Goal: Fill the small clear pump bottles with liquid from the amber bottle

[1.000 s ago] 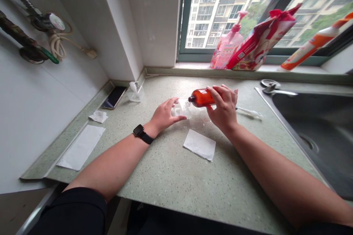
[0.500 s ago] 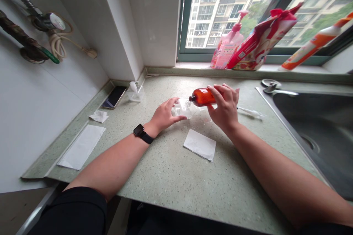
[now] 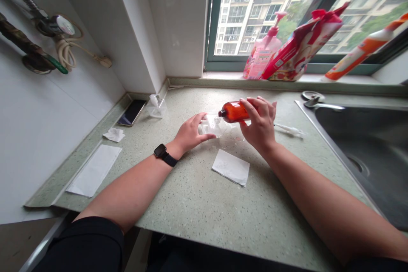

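The right hand (image 3: 259, 123) has its grip clamped on an amber bottle (image 3: 236, 112), just right of the middle of the frame. The bottle lies almost level in the air, tipped so that its dark, uncapped neck points left. The neck is over a clear container (image 3: 213, 125) at the centre, and the left hand (image 3: 191, 131) has its grip closed on that container from the left, thumb at the near side and fingers at the far side. Whether liquid is leaving the neck is hard to tell. A black watch (image 3: 160, 150) circles the left wrist.

Just below the container, a folded white tissue (image 3: 231, 168) lies flat on the speckled green bench (image 3: 191, 204). Right of the right hand lies a slim, clear-and-white item (image 3: 290, 130), too blurred to name. Left of centre, near the wall, stands a clear cup (image 3: 156, 108) with something white in it, beside a dark phone (image 3: 131, 112). Lower down on the left are a crumpled tissue (image 3: 114, 134) and a long white sheet (image 3: 94, 170).

A steel sink (image 3: 376, 148) fills the right edge. On the windowsill at upper right are a pink pump bottle (image 3: 261, 57), a red bag (image 3: 302, 51) and a leaning orange-and-white bottle (image 3: 358, 55).
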`<state>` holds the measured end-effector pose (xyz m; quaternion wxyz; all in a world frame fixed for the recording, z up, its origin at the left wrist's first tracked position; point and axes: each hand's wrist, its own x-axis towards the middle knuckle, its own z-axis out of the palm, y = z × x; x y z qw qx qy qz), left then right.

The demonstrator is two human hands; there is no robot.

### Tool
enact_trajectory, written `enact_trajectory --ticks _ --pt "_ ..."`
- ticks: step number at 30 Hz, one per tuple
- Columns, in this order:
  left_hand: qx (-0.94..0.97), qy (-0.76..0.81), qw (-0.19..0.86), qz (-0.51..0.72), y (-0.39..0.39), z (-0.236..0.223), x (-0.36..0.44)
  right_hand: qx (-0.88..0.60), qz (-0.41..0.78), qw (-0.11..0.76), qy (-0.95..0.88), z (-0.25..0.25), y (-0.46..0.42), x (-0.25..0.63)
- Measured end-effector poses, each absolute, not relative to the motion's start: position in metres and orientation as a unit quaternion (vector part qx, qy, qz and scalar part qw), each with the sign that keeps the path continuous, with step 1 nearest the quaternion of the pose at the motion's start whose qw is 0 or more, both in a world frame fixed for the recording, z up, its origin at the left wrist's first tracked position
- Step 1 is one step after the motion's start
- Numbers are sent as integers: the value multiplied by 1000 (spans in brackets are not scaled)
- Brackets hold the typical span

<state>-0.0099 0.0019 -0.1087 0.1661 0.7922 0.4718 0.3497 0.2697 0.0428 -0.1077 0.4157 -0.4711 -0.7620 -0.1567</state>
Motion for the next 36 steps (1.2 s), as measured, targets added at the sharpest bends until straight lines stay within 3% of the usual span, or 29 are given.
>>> enact_trajectory --ticks 36 --pt "792 469 181 345 2 -108 -10 -463 -172 421 -761 -106 43 268"
